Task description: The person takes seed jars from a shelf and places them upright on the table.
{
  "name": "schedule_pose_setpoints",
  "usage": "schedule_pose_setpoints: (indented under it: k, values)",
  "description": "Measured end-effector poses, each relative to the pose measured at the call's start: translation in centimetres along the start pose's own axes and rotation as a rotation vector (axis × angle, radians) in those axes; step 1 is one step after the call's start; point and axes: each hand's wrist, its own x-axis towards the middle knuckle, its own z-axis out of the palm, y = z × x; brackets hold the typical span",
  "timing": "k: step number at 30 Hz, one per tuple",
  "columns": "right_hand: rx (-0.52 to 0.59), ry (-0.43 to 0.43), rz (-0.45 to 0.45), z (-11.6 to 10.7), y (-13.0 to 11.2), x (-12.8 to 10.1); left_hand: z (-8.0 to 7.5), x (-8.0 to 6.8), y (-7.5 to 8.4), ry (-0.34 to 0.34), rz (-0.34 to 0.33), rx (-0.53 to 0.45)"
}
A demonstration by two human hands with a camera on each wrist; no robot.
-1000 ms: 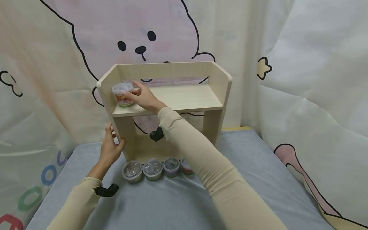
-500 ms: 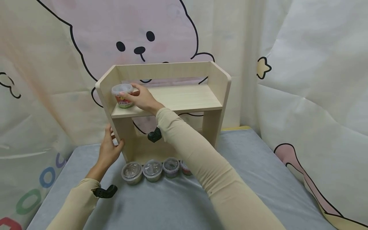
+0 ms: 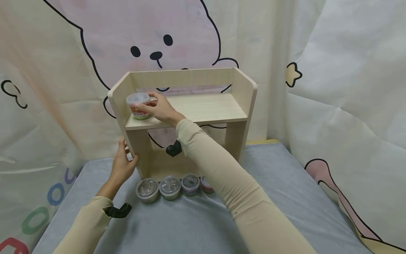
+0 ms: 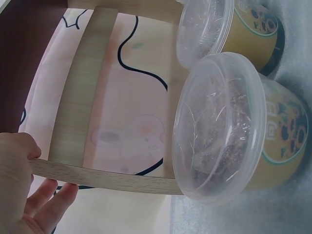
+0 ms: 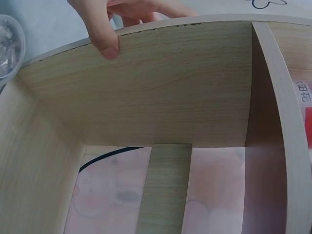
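In the head view, my right hand (image 3: 163, 110) holds a clear plastic tub (image 3: 137, 99) with a red label and a transparent lid, thumb in front and fingers at its far side. The tub stands upright at the left end of the upper board of a pale wooden shelf unit (image 3: 203, 107). Lower down, my left hand (image 3: 123, 167) grips the front edge of the unit's left side panel. The left wrist view shows that thumb and fingers (image 4: 57, 207) on either side of the panel. Only a sliver of the label (image 5: 308, 124) appears in the right wrist view.
Several lidded tubs line up before the unit's base, among them a left tub (image 3: 147, 190), a second tub (image 3: 170, 188), a darker tub (image 3: 190, 185) and one partly behind my right sleeve (image 3: 207, 186). A grey-blue cloth (image 3: 177, 225) covers the table; printed curtains (image 3: 345, 88) hang around.
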Motion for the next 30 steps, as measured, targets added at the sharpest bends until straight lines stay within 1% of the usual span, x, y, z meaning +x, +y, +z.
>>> schedule_pose_setpoints:
  k: [5, 9, 14, 17, 21, 24, 30]
  values:
    - [-0.029, -0.011, 0.013, -0.1, 0.1, -0.1, 0.0, -0.1, -0.1, -0.006, 0.000, -0.010]
    - [-0.042, -0.041, 0.019, -0.4, 0.0, -0.2, 0.0, -0.3, -0.1, -0.005, 0.022, -0.005]
    - [0.006, -0.055, 0.039, -0.7, -0.4, -0.2, -0.2, -0.1, 0.0, -0.001, 0.060, 0.017]
    - [0.027, -0.045, 0.049, -1.0, -0.5, -0.5, -0.1, -0.1, 0.1, -0.006, 0.059, 0.015]
    - [0.040, -0.014, 0.072, -2.0, -0.9, -1.6, 0.1, -0.2, 0.1, -0.015, 0.063, 0.006]
    - [0.057, -0.016, 0.062, -2.9, -1.2, -2.5, 0.0, -0.2, 0.0, -0.008, 0.072, -0.002]
    - [0.042, -0.078, -0.019, -4.6, -1.8, -4.5, -0.2, 0.0, 0.0, -0.003, 0.070, 0.005]
